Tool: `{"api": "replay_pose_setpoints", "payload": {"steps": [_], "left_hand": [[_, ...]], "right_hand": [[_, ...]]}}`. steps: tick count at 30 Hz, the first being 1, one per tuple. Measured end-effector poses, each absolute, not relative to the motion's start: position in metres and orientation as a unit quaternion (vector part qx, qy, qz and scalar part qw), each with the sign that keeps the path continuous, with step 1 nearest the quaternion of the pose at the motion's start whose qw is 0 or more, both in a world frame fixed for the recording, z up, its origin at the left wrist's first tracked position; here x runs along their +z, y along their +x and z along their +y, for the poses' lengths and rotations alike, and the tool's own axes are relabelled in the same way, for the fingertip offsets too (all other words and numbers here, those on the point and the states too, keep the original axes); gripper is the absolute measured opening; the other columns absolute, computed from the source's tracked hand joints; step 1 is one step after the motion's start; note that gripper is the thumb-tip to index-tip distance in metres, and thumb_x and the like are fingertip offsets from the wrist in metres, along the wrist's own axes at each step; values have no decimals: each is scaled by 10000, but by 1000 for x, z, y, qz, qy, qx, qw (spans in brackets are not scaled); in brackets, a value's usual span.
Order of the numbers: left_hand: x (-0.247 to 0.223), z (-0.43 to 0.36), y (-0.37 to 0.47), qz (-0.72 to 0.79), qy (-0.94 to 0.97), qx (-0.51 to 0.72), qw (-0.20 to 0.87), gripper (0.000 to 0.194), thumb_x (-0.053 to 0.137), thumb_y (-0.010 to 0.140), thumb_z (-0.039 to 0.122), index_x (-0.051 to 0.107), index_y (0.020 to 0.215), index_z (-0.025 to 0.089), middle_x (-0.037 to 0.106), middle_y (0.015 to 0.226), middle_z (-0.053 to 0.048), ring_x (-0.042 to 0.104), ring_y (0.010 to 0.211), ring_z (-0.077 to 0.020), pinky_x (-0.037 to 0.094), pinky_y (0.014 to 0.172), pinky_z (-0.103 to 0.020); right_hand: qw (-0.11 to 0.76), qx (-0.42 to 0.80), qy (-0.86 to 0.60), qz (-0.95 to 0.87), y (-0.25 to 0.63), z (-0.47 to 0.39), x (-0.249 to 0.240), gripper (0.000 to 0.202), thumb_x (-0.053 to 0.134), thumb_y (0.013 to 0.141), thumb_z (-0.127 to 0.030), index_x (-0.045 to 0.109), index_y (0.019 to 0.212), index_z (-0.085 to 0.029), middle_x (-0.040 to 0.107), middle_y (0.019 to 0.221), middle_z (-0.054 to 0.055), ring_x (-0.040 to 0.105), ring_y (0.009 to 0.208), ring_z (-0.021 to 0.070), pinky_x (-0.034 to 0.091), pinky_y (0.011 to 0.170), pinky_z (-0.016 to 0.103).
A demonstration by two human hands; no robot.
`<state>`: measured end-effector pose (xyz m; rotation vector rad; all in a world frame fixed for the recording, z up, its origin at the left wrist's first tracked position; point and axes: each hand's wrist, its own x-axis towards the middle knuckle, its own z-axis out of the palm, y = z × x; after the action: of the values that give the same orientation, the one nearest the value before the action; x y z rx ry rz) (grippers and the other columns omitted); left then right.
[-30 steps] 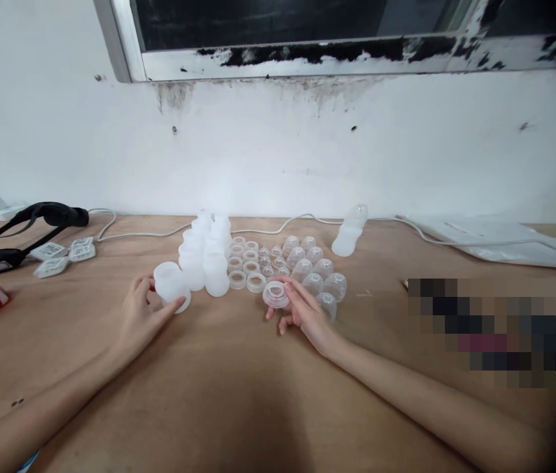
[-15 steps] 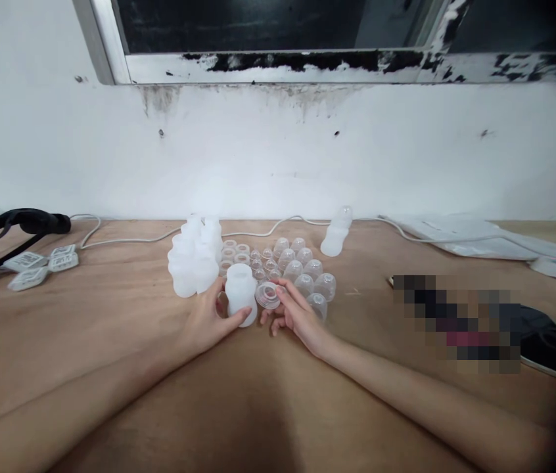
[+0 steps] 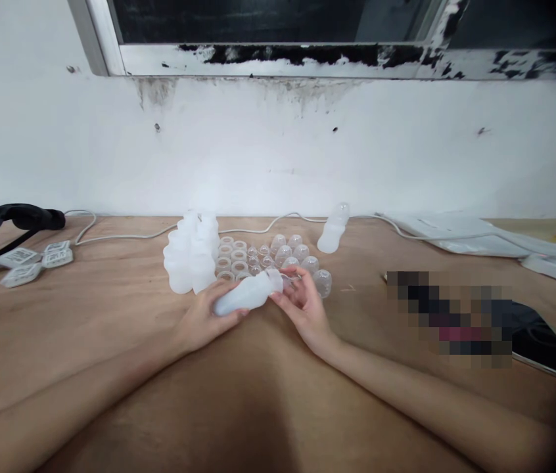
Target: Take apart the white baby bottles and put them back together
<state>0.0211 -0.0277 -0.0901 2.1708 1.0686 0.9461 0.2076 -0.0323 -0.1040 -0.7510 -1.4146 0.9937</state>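
A frosted white baby bottle (image 3: 243, 295) is tipped over to the right, with my left hand (image 3: 206, 313) wrapped round its body. At its mouth, my right hand (image 3: 307, 309) pinches a clear collar ring (image 3: 274, 279) against the neck. Whether the ring is threaded on cannot be seen. Behind the bottle lie rows of collar rings (image 3: 226, 252), small clear nipples (image 3: 264, 251) and clear dome caps (image 3: 300, 252). Several frosted bottles (image 3: 190, 253) stand grouped to the left of these. A capped bottle (image 3: 333, 228) stands farther back on the right.
Along the wall runs a white cable (image 3: 135, 237). Black straps (image 3: 22, 215) and several small white packets (image 3: 22, 274) lie at the left. A plastic bag (image 3: 448, 235) and a dark shiny object (image 3: 547, 341) are on the wooden table (image 3: 125, 309) at the right.
The bottle has gone from upright to tilted, mouth to the right. My right hand has brought the clear ring from beside the bottle onto its mouth.
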Motion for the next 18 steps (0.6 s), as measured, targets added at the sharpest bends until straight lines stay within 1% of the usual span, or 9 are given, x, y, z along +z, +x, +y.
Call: {"api": "replay_pose_setpoints", "payload": {"steps": [1,3,6,8,11,13,15,17,18], "left_hand": [[-86,-28,19,403,793,330,315,378,519,737,373,513,1055,169,545,934,-34,500,861,-162,388,760,-250],[-77,-25,14,403,753,257,451,396,500,741,414,518,1023,135,577,800,-41,533,730,-156,417,627,-238],[-64,-17,5,372,665,142,632,403,475,747,430,529,941,81,571,627,-58,528,540,-139,360,417,-187],[-61,-10,0,366,600,102,704,406,477,722,436,541,885,69,577,650,-76,529,506,-140,309,337,-167],[-66,-3,-5,363,498,45,786,482,461,672,483,548,900,67,574,692,-79,526,469,-139,228,259,-153],[-71,-1,-6,349,456,14,819,552,443,647,525,548,934,65,557,657,-67,504,433,-126,170,240,-147],[-71,-1,-5,339,466,11,817,565,427,652,545,550,937,72,549,651,-60,493,425,-116,160,250,-145],[-66,-7,-3,342,553,27,759,494,445,687,511,556,913,86,560,698,-59,515,478,-117,268,312,-153],[-62,-10,-2,346,620,42,703,441,463,705,478,558,908,98,567,732,-56,532,532,-122,334,376,-165]], "right_hand": [[579,418,-314,-626,209,-33,-104,344,538,732,-248,332,1007,-225,434,1024,57,507,893,120,443,786,267],[550,402,-297,-669,211,-35,-103,333,521,748,-224,372,1046,-223,418,1058,64,493,925,119,444,792,252],[504,377,-275,-727,217,-36,-102,341,503,765,-186,418,1091,-241,388,1110,62,461,985,123,439,794,236],[486,353,-255,-758,219,-35,-102,357,512,758,-165,436,1095,-254,395,1121,57,417,1048,142,429,807,250],[473,320,-220,-791,221,-32,-102,381,536,737,-141,448,1087,-263,444,1098,49,377,1093,157,402,840,284],[465,314,-219,-798,221,-31,-102,392,549,729,-141,452,1087,-268,461,1096,43,384,1091,154,396,845,290],[459,320,-243,-792,222,-31,-102,391,574,714,-168,463,1077,-263,473,1089,40,414,1061,150,406,823,277],[456,335,-283,-774,222,-32,-103,359,606,688,-227,492,1028,-233,509,1016,41,483,954,140,432,751,250],[451,353,-304,-762,221,-32,-104,324,607,686,-267,503,988,-211,530,943,39,522,845,127,444,678,233]]}}
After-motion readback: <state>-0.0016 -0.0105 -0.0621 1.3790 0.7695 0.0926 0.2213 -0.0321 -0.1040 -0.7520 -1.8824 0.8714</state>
